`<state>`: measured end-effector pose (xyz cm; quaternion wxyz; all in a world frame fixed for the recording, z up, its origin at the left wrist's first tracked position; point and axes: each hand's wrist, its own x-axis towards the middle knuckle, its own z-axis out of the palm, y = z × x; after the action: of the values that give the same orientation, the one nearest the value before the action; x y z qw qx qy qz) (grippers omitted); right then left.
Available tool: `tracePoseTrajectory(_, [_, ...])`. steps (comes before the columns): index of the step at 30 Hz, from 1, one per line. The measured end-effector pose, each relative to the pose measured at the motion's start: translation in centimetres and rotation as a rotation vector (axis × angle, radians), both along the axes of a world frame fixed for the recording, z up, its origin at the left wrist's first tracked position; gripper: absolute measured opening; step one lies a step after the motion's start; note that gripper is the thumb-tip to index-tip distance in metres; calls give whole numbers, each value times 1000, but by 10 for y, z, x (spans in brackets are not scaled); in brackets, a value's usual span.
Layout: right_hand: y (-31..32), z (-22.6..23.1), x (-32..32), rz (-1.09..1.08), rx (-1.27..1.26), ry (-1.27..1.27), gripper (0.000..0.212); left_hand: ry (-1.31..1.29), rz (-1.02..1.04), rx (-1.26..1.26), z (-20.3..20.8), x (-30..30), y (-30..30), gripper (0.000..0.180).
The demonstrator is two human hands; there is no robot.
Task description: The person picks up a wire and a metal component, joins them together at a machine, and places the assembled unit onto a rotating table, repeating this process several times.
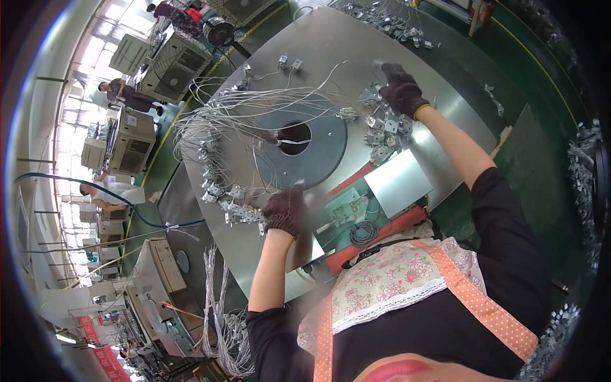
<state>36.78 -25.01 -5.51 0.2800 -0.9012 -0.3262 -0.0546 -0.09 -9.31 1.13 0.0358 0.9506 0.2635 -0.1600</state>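
Under the right hand (pixel 402 89), small metal brackets (pixel 382 134), seemingly untouched by its grip.

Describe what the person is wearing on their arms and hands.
Both hands, left and right, wear dark knitted work gloves with a thin yellow band at the cuff. The forearms are bare below short black sleeves. A floral apron with orange dotted straps covers the chest.

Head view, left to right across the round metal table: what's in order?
Bundle of grey wires → left hand → dark centre hole → pile of small metal brackets → right hand.
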Motion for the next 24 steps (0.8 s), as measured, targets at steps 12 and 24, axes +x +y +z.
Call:
tracePoseTrajectory(12, [6, -29, -4, 534, 144, 2, 45, -822, 349, -874, -55, 166, 20, 39])
tracePoseTrajectory(24, [10, 75, 34, 399, -23, -547, 46, -1010, 546, -1338, -41, 191, 14, 30])
